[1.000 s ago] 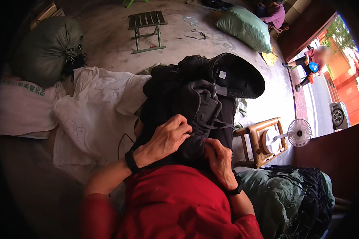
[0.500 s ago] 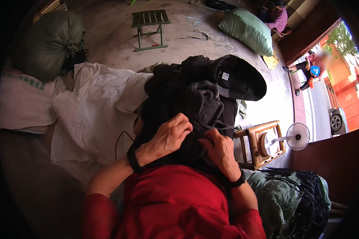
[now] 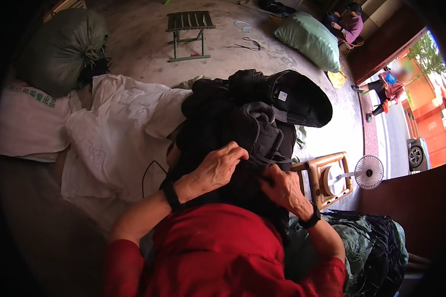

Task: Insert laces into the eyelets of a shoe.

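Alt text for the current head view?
A red-shirted person pinches a black bag, apparently a backpack, with left hand and right hand. A white fan stands on a bamboo stool at right; white sacking lies at left.

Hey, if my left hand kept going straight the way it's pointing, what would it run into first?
Your left hand points forward and rightward, so most likely the black bag right at its fingertips; depth in those dark folds is hard to judge.
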The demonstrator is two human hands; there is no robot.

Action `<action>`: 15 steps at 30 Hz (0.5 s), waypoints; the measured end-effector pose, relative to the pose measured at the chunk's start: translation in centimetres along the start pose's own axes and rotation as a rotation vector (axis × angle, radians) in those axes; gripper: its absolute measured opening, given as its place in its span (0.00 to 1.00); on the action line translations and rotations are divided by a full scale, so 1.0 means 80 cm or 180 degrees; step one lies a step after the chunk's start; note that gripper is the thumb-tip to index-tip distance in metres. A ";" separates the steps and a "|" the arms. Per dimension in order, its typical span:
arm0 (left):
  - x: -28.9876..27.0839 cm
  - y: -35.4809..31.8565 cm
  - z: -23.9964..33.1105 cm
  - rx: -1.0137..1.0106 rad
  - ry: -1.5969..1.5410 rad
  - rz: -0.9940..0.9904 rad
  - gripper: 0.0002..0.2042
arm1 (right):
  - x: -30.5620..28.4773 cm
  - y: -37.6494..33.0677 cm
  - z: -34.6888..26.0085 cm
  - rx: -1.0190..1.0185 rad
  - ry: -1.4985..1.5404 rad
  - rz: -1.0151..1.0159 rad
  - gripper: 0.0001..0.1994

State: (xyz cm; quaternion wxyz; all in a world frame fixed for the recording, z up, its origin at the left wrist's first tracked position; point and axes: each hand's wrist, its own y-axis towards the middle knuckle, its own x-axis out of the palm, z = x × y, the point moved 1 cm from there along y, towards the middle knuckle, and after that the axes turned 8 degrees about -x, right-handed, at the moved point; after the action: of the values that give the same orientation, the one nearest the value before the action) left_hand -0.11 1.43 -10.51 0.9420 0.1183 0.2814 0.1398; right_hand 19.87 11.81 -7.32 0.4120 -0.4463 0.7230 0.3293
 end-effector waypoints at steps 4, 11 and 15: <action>-0.003 0.004 0.024 0.0308 0.0468 0.0456 0.12 | 0.014 -0.025 0.022 0.0286 0.1072 0.0442 0.09; 0.004 0.017 0.040 0.1119 0.1941 -0.0026 0.12 | 0.002 -0.058 0.026 0.1622 0.3098 0.0875 0.15; 0.013 0.020 0.040 0.0991 0.2193 -0.0058 0.15 | 0.005 -0.057 0.022 0.1447 0.3187 0.0778 0.18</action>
State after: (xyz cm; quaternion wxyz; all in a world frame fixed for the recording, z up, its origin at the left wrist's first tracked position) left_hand 2.24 2.80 -7.91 0.7641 0.2036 0.6006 0.1185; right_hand 24.50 11.35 -8.98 0.0633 -0.3611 0.9294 -0.0414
